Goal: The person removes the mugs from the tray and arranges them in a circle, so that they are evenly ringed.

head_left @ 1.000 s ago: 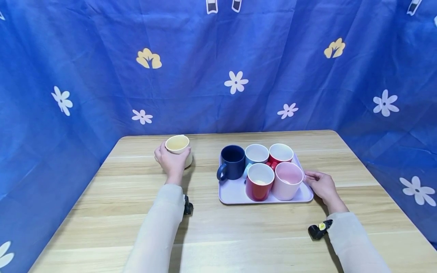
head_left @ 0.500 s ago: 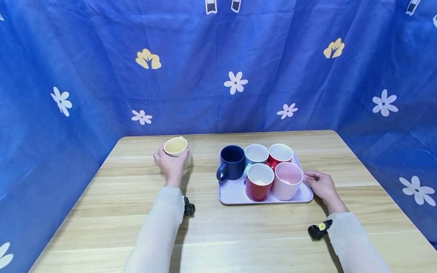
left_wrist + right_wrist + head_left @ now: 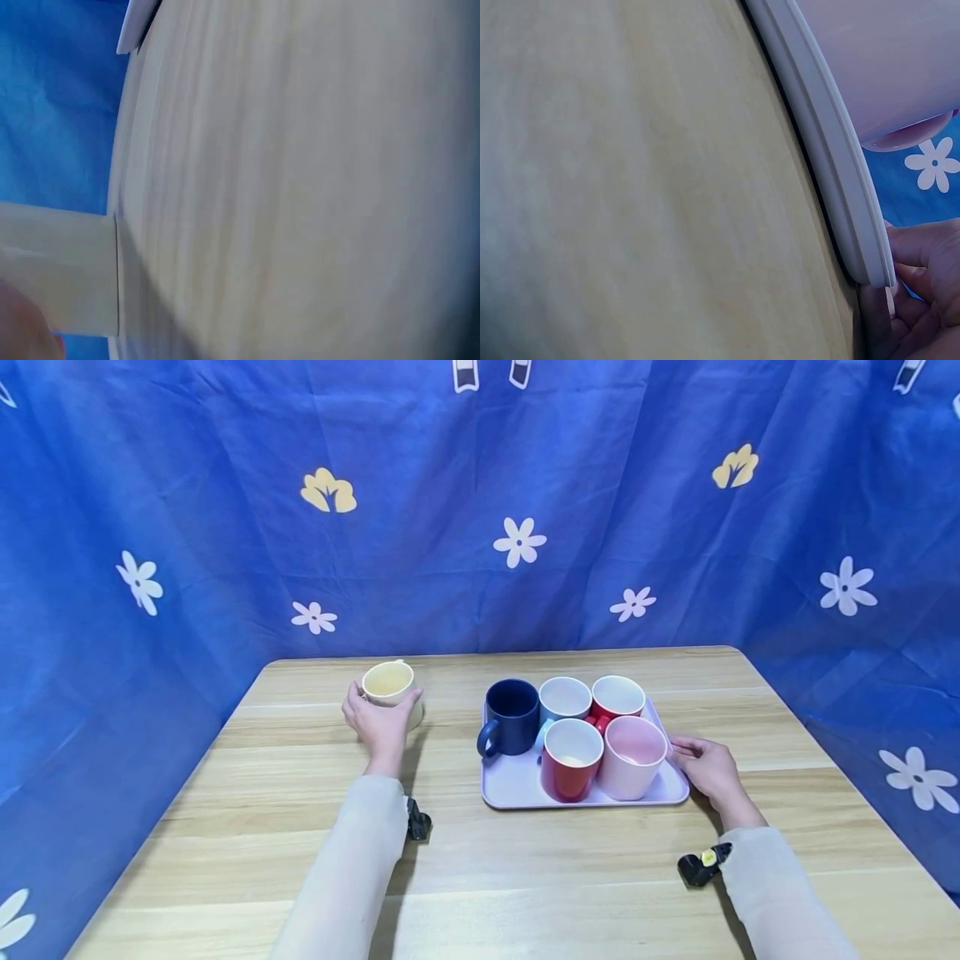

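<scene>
At the far left of the table, my left hand (image 3: 382, 727) grips a cream mug (image 3: 388, 680) round its near side. The mug stands upright, its base right at the tabletop in the left wrist view. My right hand (image 3: 708, 771) holds the right edge of a pale lilac tray (image 3: 513, 787), with fingers (image 3: 922, 244) on either side of the rim. On that tray are a navy mug (image 3: 517, 732), a light blue mug (image 3: 564, 700), a pink mug (image 3: 626, 770) and two red mugs, one in front (image 3: 567, 781) and one behind (image 3: 617, 696).
The wooden table (image 3: 465, 893) ends at a back edge close behind the cream mug. Past it hangs a blue curtain (image 3: 420, 543) with flowers, which also runs along both sides. Table surface separates the cream mug from the tray.
The cream mug and my left hand have come very slightly lower in the head view, toward me. My right hand and the tray have stayed in place.
</scene>
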A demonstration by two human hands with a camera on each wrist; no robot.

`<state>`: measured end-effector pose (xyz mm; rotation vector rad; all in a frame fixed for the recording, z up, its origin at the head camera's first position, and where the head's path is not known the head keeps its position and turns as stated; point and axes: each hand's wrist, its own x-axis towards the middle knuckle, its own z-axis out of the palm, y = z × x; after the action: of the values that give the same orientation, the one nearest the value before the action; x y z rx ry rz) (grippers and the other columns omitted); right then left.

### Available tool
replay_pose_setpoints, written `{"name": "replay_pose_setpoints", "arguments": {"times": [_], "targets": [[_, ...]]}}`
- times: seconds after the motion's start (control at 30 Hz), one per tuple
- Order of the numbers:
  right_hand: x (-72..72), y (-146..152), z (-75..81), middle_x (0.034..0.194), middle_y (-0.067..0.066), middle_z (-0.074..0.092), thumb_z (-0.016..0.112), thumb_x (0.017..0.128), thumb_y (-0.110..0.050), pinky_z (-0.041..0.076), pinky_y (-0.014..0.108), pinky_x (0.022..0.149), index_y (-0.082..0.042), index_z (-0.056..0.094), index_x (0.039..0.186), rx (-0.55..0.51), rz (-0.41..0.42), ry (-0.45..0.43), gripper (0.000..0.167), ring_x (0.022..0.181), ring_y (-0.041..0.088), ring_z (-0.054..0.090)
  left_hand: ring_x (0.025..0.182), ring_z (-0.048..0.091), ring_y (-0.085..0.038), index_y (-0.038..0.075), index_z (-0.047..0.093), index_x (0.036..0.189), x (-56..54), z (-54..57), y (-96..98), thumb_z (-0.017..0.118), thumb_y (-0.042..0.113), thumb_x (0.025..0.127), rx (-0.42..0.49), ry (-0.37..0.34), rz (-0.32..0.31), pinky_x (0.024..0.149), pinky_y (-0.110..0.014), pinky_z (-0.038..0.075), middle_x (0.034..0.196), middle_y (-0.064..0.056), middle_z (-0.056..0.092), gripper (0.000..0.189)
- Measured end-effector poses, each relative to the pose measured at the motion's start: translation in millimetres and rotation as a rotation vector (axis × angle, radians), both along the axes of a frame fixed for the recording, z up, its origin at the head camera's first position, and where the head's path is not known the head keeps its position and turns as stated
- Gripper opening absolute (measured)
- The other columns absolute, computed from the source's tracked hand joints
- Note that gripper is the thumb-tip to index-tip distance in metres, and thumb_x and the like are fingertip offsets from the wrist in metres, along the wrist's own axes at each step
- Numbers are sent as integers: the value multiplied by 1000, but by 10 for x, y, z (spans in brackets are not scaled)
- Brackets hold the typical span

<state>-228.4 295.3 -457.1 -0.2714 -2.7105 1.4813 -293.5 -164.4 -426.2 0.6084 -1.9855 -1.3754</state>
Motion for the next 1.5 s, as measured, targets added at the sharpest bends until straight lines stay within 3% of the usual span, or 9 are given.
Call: {"name": "replay_pose_setpoints", "arguments": {"times": [0.33,0.6,0.73,0.87,1.03,1.33,1.5], "targets": [[12,-3,6,112,24,64,62,92,-14,46,12,71,10,56,124,0,0,16,40,101,25,63,134,29,-23,9,23,149,117,24,147,91,38,57,77,16,64,110,-39,22,145,-11,32,118],[5,16,-11,110,25,64,61,91,-10,46,10,70,12,56,123,-22,8,46,39,82,-2,58,135,26,-21,9,23,149,231,21,289,91,38,57,117,95,112,111,-34,17,148,-10,29,118],[2,17,-13,111,25,64,61,91,-10,46,11,70,12,56,123,-23,4,33,39,85,2,60,135,27,-19,9,24,149,281,18,354,92,36,57,136,137,114,111,-31,18,149,-8,28,117],[-3,20,-12,111,25,64,62,91,-11,46,11,70,11,56,124,-25,-5,21,39,90,11,62,133,28,-19,8,25,148,339,31,450,91,32,59,146,175,91,110,-29,18,148,-9,29,114],[-15,34,-21,112,24,64,62,91,-11,46,11,69,10,56,124,-24,-10,14,39,90,11,62,131,31,-23,6,26,147,427,67,612,91,27,61,132,231,49,109,-29,20,145,-11,30,110],[-21,13,-10,112,24,63,62,91,-11,46,12,70,10,56,124,-20,-7,17,39,93,16,63,131,31,-21,3,27,146,621,105,920,90,25,63,88,304,-93,110,-31,22,144,-12,31,107],[-15,2,-5,112,23,64,63,92,-13,46,12,71,9,56,124,-11,-7,6,40,96,18,63,129,33,-23,-1,29,144,723,107,1081,91,22,61,17,398,-175,108,-36,25,142,-15,35,106]]}}
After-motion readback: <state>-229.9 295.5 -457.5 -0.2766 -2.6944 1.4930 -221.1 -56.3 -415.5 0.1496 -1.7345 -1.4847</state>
